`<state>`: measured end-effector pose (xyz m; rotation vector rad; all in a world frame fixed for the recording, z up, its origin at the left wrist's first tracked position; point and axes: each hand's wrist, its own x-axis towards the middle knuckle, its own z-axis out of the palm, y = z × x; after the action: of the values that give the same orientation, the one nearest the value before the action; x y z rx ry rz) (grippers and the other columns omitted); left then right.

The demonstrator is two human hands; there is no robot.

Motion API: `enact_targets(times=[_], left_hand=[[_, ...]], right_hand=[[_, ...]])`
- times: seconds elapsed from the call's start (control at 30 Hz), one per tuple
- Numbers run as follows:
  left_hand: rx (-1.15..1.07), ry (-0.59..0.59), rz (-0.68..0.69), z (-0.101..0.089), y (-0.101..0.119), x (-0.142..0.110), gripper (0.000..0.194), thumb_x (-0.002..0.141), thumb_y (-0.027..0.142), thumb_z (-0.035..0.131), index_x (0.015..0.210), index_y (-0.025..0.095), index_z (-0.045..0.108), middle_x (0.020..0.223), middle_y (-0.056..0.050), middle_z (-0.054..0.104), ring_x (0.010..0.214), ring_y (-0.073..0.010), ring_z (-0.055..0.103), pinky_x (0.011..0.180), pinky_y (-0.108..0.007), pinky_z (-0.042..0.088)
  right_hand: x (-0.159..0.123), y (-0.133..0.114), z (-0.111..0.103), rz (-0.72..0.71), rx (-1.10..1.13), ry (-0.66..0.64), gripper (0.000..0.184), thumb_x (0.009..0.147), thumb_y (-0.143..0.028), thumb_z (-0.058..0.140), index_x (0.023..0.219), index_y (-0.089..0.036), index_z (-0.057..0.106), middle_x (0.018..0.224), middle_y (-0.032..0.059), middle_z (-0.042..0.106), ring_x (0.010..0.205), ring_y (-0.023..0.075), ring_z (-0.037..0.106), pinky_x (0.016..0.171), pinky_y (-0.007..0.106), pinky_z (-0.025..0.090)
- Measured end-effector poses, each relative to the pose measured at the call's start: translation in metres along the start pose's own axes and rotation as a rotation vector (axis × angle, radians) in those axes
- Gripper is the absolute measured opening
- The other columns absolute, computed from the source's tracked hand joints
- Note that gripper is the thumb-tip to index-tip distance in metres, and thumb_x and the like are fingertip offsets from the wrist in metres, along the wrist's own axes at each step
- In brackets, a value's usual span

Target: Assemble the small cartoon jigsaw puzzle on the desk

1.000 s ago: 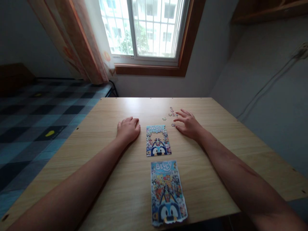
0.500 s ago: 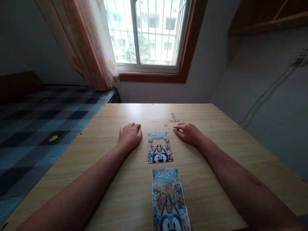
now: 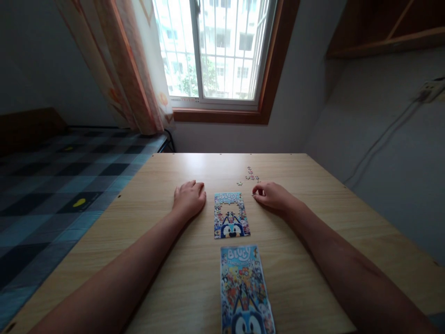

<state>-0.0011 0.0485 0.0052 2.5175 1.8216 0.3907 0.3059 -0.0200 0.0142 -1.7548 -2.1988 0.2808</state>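
Note:
A partly assembled jigsaw puzzle [image 3: 232, 227] lies mid-table, with a gap in its upper middle. My right hand [image 3: 273, 195] is just right of it, thumb and forefinger pinched on a small puzzle piece [image 3: 253, 194] near the tabletop. The fingers mostly hide that piece. To the puzzle's left, my left hand [image 3: 189, 197] rests palm down on the wood, holding nothing, its fingers lying loosely. Several loose puzzle pieces [image 3: 251, 176] are scattered beyond my right hand, and one single piece [image 3: 239, 183] sits just above the puzzle's top edge.
Nearest me lies a Bluey picture box or sheet [image 3: 245, 287] showing the same design. The wooden table [image 3: 167, 283] reaches toward the window [image 3: 225, 55]. A checked bed [image 3: 86, 171] stands on the left; a cable [image 3: 382, 134] hangs along the right wall.
My right hand's fingers have curled from stretched out into a pinch on the puzzle piece. My left hand stays in place. The view has tilted slightly upward.

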Motion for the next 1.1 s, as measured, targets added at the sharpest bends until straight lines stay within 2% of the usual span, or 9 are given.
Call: enact_targets(times=[0.2, 0.37, 0.5, 0.6, 0.7, 0.8, 0.93, 1.1], left_hand=[[0.006, 0.01, 0.008, 0.001, -0.001, 0.0, 0.042, 0.094, 0.038, 0.041, 0.129, 0.025, 0.062, 0.146, -0.011, 0.055, 0.136, -0.0301, 0.047, 0.113, -0.055, 0.034], [0.0, 0.007, 0.001, 0.001, -0.002, 0.0, 0.043, 0.095, 0.038, 0.041, 0.13, 0.025, 0.062, 0.146, -0.011, 0.055, 0.136, -0.03, 0.047, 0.113, -0.057, 0.033], [-0.046, 0.029, 0.023, 0.001, -0.002, 0.0, 0.042, 0.093, 0.038, 0.045, 0.128, 0.024, 0.064, 0.146, -0.012, 0.055, 0.137, -0.03, 0.047, 0.114, -0.054, 0.034], [-0.114, 0.099, 0.134, 0.002, 0.004, -0.005, 0.045, 0.092, 0.039, 0.049, 0.132, 0.022, 0.061, 0.149, -0.012, 0.052, 0.14, -0.0285, 0.044, 0.117, -0.048, 0.033], [-0.161, 0.127, 0.262, 0.001, 0.016, -0.014, 0.049, 0.092, 0.042, 0.053, 0.137, 0.023, 0.057, 0.152, -0.01, 0.048, 0.143, -0.0276, 0.04, 0.119, -0.048, 0.03], [-0.175, 0.07, 0.332, 0.0, 0.028, -0.024, 0.054, 0.091, 0.046, 0.056, 0.141, 0.026, 0.052, 0.156, -0.009, 0.044, 0.146, -0.0292, 0.034, 0.12, -0.052, 0.028], [-0.165, -0.019, 0.39, -0.003, 0.035, -0.031, 0.061, 0.09, 0.05, 0.058, 0.146, 0.027, 0.047, 0.16, -0.01, 0.038, 0.15, -0.0316, 0.028, 0.122, -0.057, 0.022], [-0.129, -0.065, 0.417, -0.004, 0.035, -0.032, 0.07, 0.086, 0.052, 0.062, 0.149, 0.026, 0.044, 0.162, -0.012, 0.034, 0.152, -0.0331, 0.024, 0.122, -0.059, 0.018]], right_hand=[[0.001, 0.008, 0.005, 0.066, 0.221, -0.046, 0.017, 0.078, -0.027, 0.066, 0.091, -0.02, 0.074, 0.079, 0.0022, 0.069, 0.069, 0.0153, 0.058, 0.062, 0.026, 0.038], [-0.002, 0.011, -0.001, 0.077, 0.462, -0.159, 0.018, 0.077, -0.032, 0.069, 0.084, -0.016, 0.074, 0.076, 0.0032, 0.069, 0.068, 0.0147, 0.058, 0.06, 0.025, 0.041], [-0.003, -0.001, -0.001, 0.052, 0.679, -0.214, 0.021, 0.077, -0.034, 0.074, 0.087, -0.016, 0.073, 0.081, 0.0045, 0.071, 0.072, 0.0146, 0.061, 0.065, 0.026, 0.046], [0.0, -0.02, 0.008, 0.078, 0.825, -0.184, 0.019, 0.076, -0.026, 0.074, 0.092, -0.016, 0.071, 0.085, 0.0044, 0.072, 0.076, 0.0149, 0.064, 0.071, 0.027, 0.05], [0.001, -0.043, 0.018, 0.121, 0.775, -0.165, 0.015, 0.076, -0.021, 0.072, 0.09, -0.016, 0.071, 0.08, 0.003, 0.071, 0.072, 0.0142, 0.064, 0.067, 0.026, 0.05], [0.001, -0.058, 0.025, 0.121, 0.69, -0.133, 0.012, 0.076, -0.018, 0.069, 0.087, -0.015, 0.073, 0.076, 0.0027, 0.071, 0.068, 0.0136, 0.062, 0.063, 0.025, 0.047], [-0.001, -0.065, 0.028, 0.089, 0.621, -0.095, 0.013, 0.074, -0.017, 0.068, 0.085, -0.014, 0.075, 0.076, 0.0032, 0.072, 0.07, 0.0145, 0.062, 0.065, 0.025, 0.045], [-0.002, -0.066, 0.032, 0.054, 0.544, -0.059, 0.011, 0.075, -0.019, 0.067, 0.083, -0.016, 0.074, 0.075, 0.002, 0.072, 0.069, 0.0146, 0.062, 0.062, 0.024, 0.043]])
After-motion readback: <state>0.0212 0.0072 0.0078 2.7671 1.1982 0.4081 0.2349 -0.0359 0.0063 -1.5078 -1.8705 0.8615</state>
